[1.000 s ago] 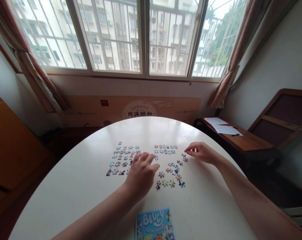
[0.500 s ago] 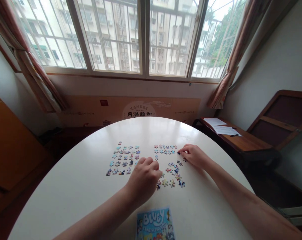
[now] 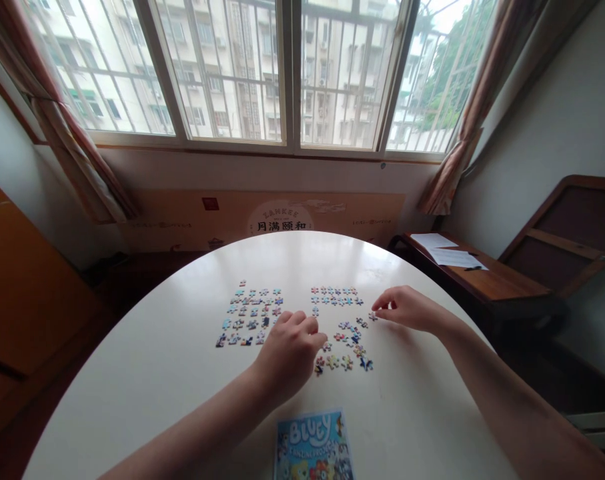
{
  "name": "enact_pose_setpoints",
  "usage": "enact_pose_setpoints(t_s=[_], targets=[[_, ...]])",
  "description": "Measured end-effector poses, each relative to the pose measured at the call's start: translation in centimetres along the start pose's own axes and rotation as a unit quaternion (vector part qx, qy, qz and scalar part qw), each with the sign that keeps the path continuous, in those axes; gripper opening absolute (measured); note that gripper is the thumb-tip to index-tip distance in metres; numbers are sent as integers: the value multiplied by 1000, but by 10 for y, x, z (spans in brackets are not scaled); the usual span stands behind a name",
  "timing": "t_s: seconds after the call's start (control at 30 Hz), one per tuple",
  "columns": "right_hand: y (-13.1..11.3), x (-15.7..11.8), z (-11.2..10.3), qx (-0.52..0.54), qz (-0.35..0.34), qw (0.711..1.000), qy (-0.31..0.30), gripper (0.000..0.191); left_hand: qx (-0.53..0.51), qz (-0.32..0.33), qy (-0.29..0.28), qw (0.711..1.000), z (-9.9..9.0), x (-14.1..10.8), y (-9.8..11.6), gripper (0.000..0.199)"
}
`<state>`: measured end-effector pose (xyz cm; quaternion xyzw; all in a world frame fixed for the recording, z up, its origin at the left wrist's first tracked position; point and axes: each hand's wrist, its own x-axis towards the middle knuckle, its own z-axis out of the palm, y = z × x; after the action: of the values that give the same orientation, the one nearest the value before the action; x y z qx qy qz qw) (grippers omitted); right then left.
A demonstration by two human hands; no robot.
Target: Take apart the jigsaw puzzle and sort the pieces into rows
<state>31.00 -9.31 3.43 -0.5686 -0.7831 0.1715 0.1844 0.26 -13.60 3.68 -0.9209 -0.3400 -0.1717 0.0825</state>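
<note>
On the white round table (image 3: 147,373), my right hand (image 3: 407,309) is at the right of the puzzle pieces. Its thumb and forefinger close on a small puzzle piece (image 3: 373,316) that lies on the table. My left hand (image 3: 293,347) hovers, fingers curled, between two groups of pieces; whatever its fingers hold is hidden. Left of it, several spaced rows of puzzle pieces (image 3: 252,325) lie flat. Beyond and to the right are two short rows (image 3: 336,301) and a single piece (image 3: 315,311) below them. Loose, partly clustered pieces (image 3: 352,333) lie between my hands.
A blue Bluey picture sheet (image 3: 312,445) lies at the table's near edge. Past the right side of the table, a wooden bench (image 3: 502,277) holds papers (image 3: 457,259) and a pen. A printed carton panel (image 3: 182,220) stands below the window.
My right hand has left a dark piece at the end of the second short row. It has moved right and nearer, onto another piece. My left hand has hardly moved.
</note>
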Motion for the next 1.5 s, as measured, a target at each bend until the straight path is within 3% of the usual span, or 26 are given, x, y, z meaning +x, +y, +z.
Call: enact_pose_setpoints(t_s=[0.13,0.27,0.53,0.77,0.93,1.07,1.2,1.37,1.5], targets=[[-5,-3,2,17,4,999,-29,16,-13,-5,3,1000,1,-1,3,42],[-9,-1,4,-14,15,1000,-13,17,-21,-7,3,1000,4,-2,5,38],[-21,3,13,9,-30,999,-1,19,-4,-8,-8,1000,8,-1,6,44],[-33,-2,10,45,-87,993,-71,21,-10,-31,-18,999,7,0,4,47],[-34,3,17,21,-84,996,-25,21,-11,-34,-35,999,18,10,2,55],[-37,6,26,5,-97,995,-6,20,-23,-21,-42,999,22,13,2,51],[-42,7,34,-20,-130,991,33,19,-20,6,6,1000,13,8,2,42],[-56,9,46,-98,-169,977,85,20,23,-58,108,992,-18,1,-13,34],[-64,11,51,-101,-172,977,79,24,43,-113,63,991,-33,0,-29,41]])
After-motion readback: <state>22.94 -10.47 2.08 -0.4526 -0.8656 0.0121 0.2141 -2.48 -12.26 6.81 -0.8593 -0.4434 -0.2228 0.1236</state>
